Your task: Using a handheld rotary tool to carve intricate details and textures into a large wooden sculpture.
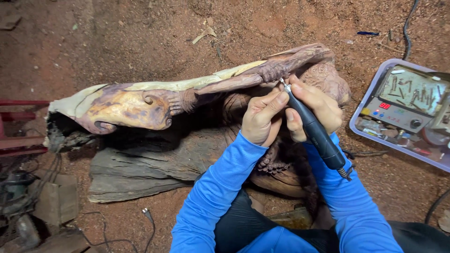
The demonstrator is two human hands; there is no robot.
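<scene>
Nearest to me are my two blue sleeves (pixel 220 187), which come up from the bottom edge over my dark trousers. My right hand (pixel 315 110) is closed around the black rotary handpiece (pixel 316 131), in the way one holds a thick pen, and its cable leaves at the lower end beside my forearm. I hold it slanted so that the thin metal bit (pixel 282 82) meets the wood at an angle. My left hand (pixel 262 117) grasps nothing; its fingers are bent and lean against the front of the handpiece and on the wood, I think to keep the point steady.

The bit touches the carved wooden sculpture (pixel 197 93), a long piece of reddish and pale wood with scroll shapes. It lies across a rough log (pixel 150 164) on the red dirt floor (pixel 140 37), which probably lifts it to a comfortable height.

Further away, at the right edge of the floor, a pale plastic tray (pixel 370 93) holds a control box with a red display and many small bits. At the left edge I see a red metal frame (pixel 18 126) and some cables.
</scene>
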